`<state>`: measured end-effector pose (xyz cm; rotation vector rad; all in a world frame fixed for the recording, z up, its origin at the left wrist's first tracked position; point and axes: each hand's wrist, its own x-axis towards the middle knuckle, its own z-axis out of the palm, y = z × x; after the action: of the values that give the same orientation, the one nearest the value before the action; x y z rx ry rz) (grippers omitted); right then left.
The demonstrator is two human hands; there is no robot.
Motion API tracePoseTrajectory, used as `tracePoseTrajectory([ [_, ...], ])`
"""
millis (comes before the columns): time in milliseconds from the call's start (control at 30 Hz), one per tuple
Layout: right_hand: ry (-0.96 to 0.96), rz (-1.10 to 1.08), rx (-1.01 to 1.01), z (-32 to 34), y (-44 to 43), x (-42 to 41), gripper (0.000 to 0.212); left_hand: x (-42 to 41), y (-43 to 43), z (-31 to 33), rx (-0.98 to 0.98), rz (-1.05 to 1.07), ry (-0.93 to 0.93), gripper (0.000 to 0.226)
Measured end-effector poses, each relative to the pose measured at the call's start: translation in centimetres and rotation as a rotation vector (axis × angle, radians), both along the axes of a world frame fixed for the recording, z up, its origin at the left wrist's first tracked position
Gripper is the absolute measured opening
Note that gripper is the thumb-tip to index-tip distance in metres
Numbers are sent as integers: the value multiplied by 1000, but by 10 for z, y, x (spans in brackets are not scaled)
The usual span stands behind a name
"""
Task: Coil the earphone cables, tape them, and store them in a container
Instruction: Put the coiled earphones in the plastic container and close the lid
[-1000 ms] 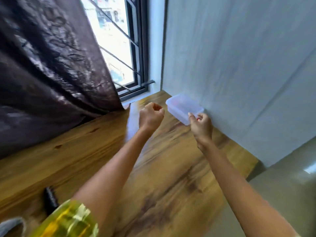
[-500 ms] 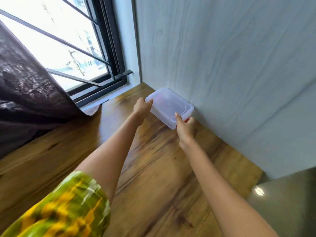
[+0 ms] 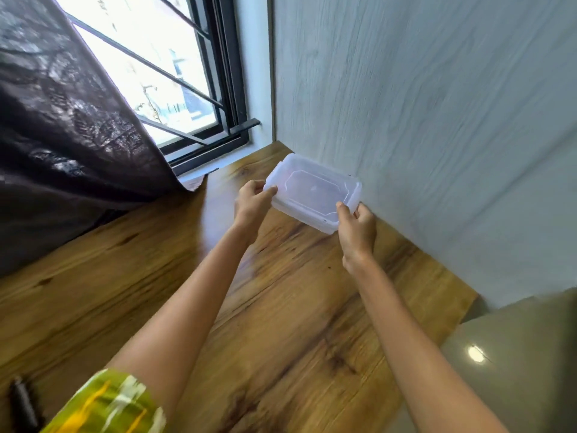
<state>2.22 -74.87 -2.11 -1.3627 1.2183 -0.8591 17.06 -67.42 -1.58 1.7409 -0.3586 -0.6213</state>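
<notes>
A clear plastic container (image 3: 312, 192) with its lid on is at the far end of the wooden table (image 3: 281, 307), close to the white wall. My left hand (image 3: 251, 200) pinches its left edge with thumb and fingers. My right hand (image 3: 357, 226) grips its near right corner, thumb on the lid. Whether the box rests on the table or is lifted off it I cannot tell. No earphone cable or tape shows in the head view.
A dark curtain (image 3: 62, 135) hangs at the left over a barred window (image 3: 168, 89). The white wall (image 3: 437, 135) runs along the table's right side. A dark object (image 3: 22, 401) lies at the near left edge. The table ends at the right over a grey floor (image 3: 515, 354).
Both hands went from in front of the container to its two ends and took hold of it. The camera view swung towards the window and closer to the box.
</notes>
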Motion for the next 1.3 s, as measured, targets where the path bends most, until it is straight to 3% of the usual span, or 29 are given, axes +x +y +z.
tracePoseTrajectory([
  [167, 4, 125, -61, 22, 55, -15, 26, -20, 78, 24, -62, 35, -44, 32],
  [367, -20, 208, -122, 43, 150, -21, 19, -37, 186, 48, -68, 160, -107, 22],
  [733, -162, 428, -120, 65, 381, -19, 15, -76, 446, 76, -75, 393, -98, 19],
  [1000, -113, 741, -57, 45, 522, 3, 16, -92, 611, 59, 11, 600, -75, 27],
  [1300, 47, 934, -120, 12, 600, 38, 39, -87, 698, 11, 68, 734, 7, 38],
])
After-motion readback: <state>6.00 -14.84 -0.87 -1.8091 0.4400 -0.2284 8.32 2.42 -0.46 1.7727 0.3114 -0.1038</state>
